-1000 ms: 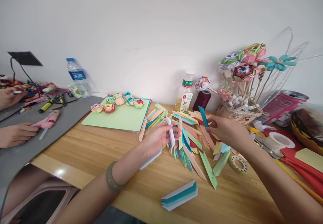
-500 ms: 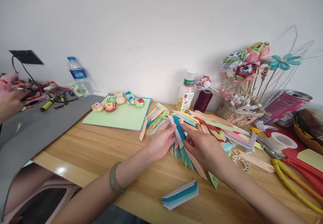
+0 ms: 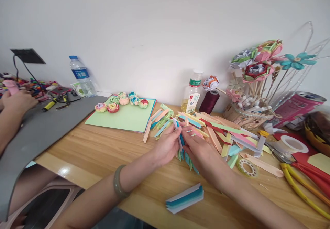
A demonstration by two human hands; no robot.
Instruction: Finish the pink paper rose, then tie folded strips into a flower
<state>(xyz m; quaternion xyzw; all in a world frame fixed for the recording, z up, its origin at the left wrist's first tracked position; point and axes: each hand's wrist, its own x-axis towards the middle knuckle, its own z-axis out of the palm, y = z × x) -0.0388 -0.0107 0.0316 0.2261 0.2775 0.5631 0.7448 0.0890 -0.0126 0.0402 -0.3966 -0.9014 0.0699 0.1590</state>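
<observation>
My left hand (image 3: 167, 145) pinches folded paper strips (image 3: 181, 140), one white and one blue, from the left side. Closed over the same strips from the right is my right hand (image 3: 197, 148), whose fingers hide much of the blue one. Beneath and behind both hands lies a loose heap of folded colored paper strips (image 3: 213, 132). Nearer the table's front edge rests a stack of folded white-and-blue paper pieces (image 3: 184, 198), apart from the hands.
Several paper flowers (image 3: 123, 100) sit on a green paper sheet (image 3: 121, 120). Behind the heap stand a drink bottle (image 3: 192, 93) and a dark thread spool (image 3: 209, 101). Tape (image 3: 247, 168) and scissors (image 3: 286, 162) lie right. Another person's hand (image 3: 19, 101) is at far left.
The white and blue strips, spread apart before, are now pressed together between my hands. My right hand has closed in over them. The other person's hand has moved inward, holding something pink.
</observation>
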